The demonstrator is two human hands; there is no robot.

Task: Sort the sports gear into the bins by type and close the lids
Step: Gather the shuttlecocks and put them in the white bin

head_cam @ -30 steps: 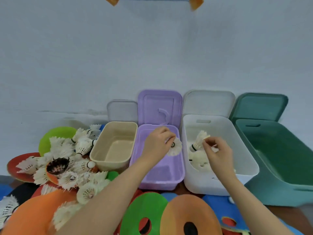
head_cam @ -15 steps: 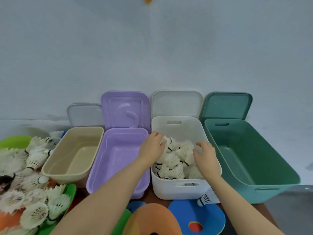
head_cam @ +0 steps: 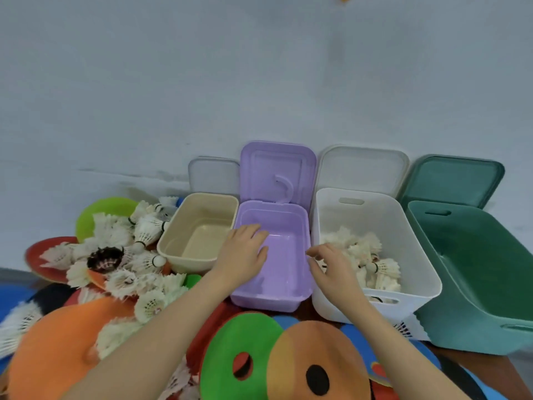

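While both hands hang empty over the bins, the sort stands like this:

Left hand: the left hand (head_cam: pixel 245 255) hovers over the near-left rim of the lidded purple plastic bin (head_cam: pixel 300 295), fingers loosely spread, holding nothing.

Right hand: the right hand (head_cam: pixel 331 272) hovers at the left wall of the white plastic bin (head_cam: pixel 427 272), fingers loosely curled, nothing pinched as far as the view shows.

Sorted gear: white feather shuttlecocks (head_cam: pixel 360 252) lie heaped in the white bin's near half.

Unsorted gear: a pile of white feather shuttlecocks (head_cam: pixel 135 255) lies at the left edge of the surface, beside the beige plastic tub (head_cam: pixel 170 246), over flat round foam discs; a green foam disc (head_cam: pixel 230 336) and an orange foam disc (head_cam: pixel 311 342) lie at the near edge.

Handling: shuttlecocks look very light, with brittle feather skirts; best pinched at the cork head or the banded neck, not squeezed. Discs seem soft and bendy; take one by its rim.

Lids: all lids stand open, among them the dark green plastic bin (head_cam: pixel 476 284)'s.
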